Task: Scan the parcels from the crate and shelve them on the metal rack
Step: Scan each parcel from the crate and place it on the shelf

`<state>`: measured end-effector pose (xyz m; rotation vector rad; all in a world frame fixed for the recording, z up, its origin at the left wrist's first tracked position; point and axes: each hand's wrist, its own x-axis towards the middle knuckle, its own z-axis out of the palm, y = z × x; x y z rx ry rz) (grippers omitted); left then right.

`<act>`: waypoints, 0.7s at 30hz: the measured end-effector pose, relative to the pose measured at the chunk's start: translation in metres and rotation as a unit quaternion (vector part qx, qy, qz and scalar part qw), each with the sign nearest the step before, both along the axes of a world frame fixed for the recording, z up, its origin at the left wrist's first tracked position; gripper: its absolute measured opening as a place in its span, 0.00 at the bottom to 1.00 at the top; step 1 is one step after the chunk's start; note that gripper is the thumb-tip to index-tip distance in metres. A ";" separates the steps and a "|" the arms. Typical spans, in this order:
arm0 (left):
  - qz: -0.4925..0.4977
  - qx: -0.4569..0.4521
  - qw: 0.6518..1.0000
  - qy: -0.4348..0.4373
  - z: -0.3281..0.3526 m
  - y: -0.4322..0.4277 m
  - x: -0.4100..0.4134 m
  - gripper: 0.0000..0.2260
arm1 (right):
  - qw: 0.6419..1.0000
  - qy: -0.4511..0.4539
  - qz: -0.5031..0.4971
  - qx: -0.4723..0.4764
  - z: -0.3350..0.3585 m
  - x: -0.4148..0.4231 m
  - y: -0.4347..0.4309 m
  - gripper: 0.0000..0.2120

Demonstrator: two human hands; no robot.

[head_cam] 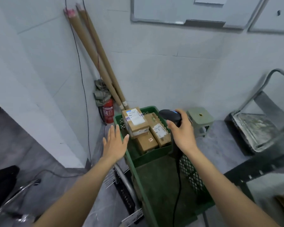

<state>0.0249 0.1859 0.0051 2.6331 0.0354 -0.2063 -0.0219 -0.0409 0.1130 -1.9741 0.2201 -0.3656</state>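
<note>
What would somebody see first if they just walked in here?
Probably the green crate in the middle, with cardboard parcels stacked at its far end. Over it the right hand grips a black barcode scanner and the left hand hovers open. Two long cardboard tubes lean in the corner.

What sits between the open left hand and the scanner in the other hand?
In the head view, cardboard parcels in the green crate fill that stretch; the labelled top parcel lies nearest the left hand, another beside the scanner.
</note>
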 end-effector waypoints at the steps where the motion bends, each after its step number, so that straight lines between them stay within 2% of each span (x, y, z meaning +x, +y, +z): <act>1: -0.005 0.004 1.000 0.002 -0.004 0.000 0.009 0.32 | 1.000 0.004 -0.002 0.003 -0.003 0.009 0.002 0.20; 11: -0.018 -0.018 0.999 0.045 -0.049 -0.009 0.085 0.31 | 0.998 0.050 -0.020 0.014 -0.039 0.078 0.012 0.20; 16: 0.027 -0.085 0.993 0.080 -0.076 -0.025 0.107 0.31 | 0.996 0.077 -0.010 0.035 -0.065 0.098 0.008 0.19; 21: 0.096 -0.183 0.970 0.126 -0.103 -0.046 0.128 0.31 | 0.994 0.100 0.010 0.037 -0.103 0.115 -0.003 0.19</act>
